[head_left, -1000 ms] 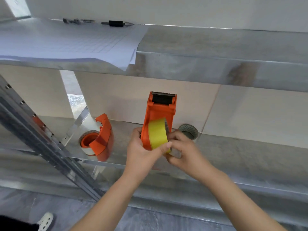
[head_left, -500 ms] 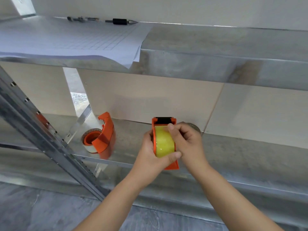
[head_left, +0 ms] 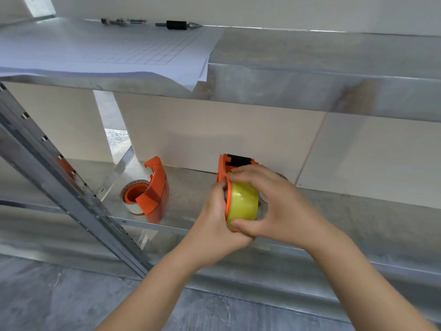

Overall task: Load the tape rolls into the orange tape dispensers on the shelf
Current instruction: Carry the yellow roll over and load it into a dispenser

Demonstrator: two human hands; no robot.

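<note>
An orange tape dispenser (head_left: 223, 170) with a black top edge is held over the lower metal shelf (head_left: 358, 218). My left hand (head_left: 217, 220) grips its left side and underside. My right hand (head_left: 274, 206) wraps over a yellow tape roll (head_left: 243, 203) sitting in the dispenser, thumb below and fingers on top. A second orange dispenser (head_left: 155, 189) with a clear tape roll on its orange hub stands on the same shelf to the left, untouched. Another roll behind my right hand is mostly hidden.
A slanted metal upright (head_left: 71, 199) crosses the left. The upper shelf (head_left: 310, 75) carries gridded paper sheets (head_left: 107, 51) overhanging its edge, a black pen (head_left: 179, 25) and other small tools at the back. Grey floor lies below.
The dispenser came down from a raised tilt toward the shelf. My right hand shifted from the roll's lower side to wrapping over the roll.
</note>
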